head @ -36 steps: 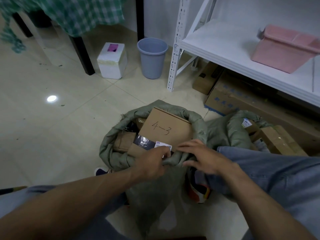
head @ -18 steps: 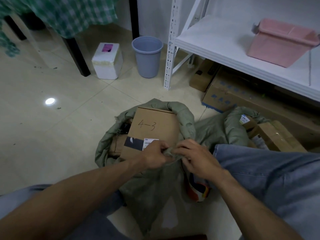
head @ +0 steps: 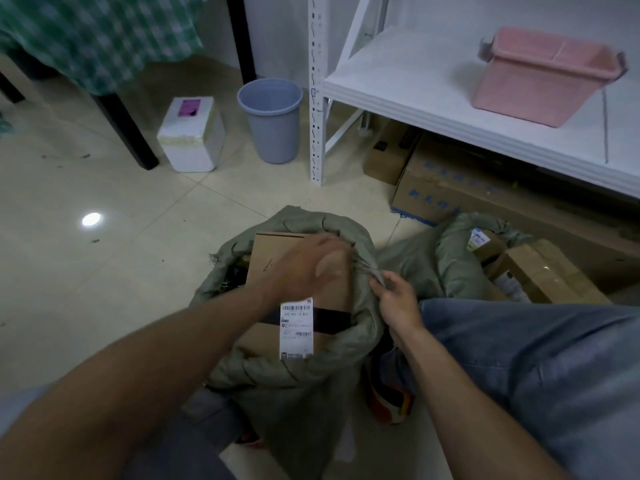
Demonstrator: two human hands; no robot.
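1. Cardboard box (head: 261, 339) sits in green sack (head: 294, 372) mouth, near centre.
2. Left hand (head: 304, 268) over box's far end, blurred; grip unclear.
3. Right hand (head: 398, 301) pinches sack rim, right side.
4. Risk: rim snags a corner; box slips back.

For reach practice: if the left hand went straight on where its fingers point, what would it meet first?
Probably the far rim of the green sack, past the cardboard box under the left hand; depth unclear.
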